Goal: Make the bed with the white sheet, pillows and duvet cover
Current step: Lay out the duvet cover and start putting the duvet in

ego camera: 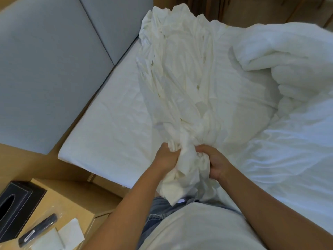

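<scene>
Both hands bunched tight on one gathered end of a crumpled white sheet point(182, 83), just above the near bed edge at 6 o'clock. Left hand point(166, 158) clenched round the cloth from the 9 o'clock side, right hand point(214, 164) from the 3 o'clock side, fingers curled deep into the folds, almost touching each other. Sheet fanning out from that grip toward 12 o'clock, lifted and rumpled over the mattress point(108, 134), loose tail hanging down toward the person's jeans. Puffy white duvet point(292, 62) heaped at 2 o'clock, spilling down the bed toward 4 o'clock. Grey padded headboard point(46, 69) at 10 o'clock. Wooden bedside worktop point(72, 204) at 7 o'clock, carrying a black tissue box point(16, 204), a dark remote in a clear plastic sleeve point(38, 230) and white paper napkins point(70, 233).
</scene>
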Action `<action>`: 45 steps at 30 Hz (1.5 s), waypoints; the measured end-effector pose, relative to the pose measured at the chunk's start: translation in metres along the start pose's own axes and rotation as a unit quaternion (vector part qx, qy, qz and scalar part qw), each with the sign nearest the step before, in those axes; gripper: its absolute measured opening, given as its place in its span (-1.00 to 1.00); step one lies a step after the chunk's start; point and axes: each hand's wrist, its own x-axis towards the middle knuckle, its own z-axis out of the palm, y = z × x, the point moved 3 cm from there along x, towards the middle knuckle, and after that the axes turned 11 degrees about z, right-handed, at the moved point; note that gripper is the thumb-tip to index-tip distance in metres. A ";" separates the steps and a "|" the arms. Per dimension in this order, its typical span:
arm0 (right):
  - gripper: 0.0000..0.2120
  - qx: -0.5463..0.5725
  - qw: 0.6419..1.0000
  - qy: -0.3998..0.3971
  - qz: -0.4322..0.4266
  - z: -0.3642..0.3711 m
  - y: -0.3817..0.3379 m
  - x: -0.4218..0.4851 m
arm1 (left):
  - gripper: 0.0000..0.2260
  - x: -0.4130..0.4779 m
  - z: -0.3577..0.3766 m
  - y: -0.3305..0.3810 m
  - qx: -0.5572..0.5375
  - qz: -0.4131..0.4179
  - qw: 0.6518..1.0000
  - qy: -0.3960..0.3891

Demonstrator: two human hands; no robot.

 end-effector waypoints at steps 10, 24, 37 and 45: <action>-0.68 0.020 0.999 0.002 -0.032 0.002 -0.010 0.002 | -0.83 -0.005 -0.062 -0.040 0.109 0.042 0.981 0.156; -0.62 -0.025 1.000 -0.008 0.002 0.000 -0.001 0.001 | -0.55 -0.007 -0.024 -0.015 0.037 -0.045 0.995 -0.082; -0.36 -0.049 0.990 -0.120 0.058 0.022 -0.002 -0.005 | -0.40 -0.008 0.011 0.002 -0.121 0.094 0.988 -0.026; -0.39 0.018 0.993 -0.110 0.046 0.017 -0.002 -0.004 | -0.67 -0.025 0.018 -0.018 -0.091 0.040 0.995 0.018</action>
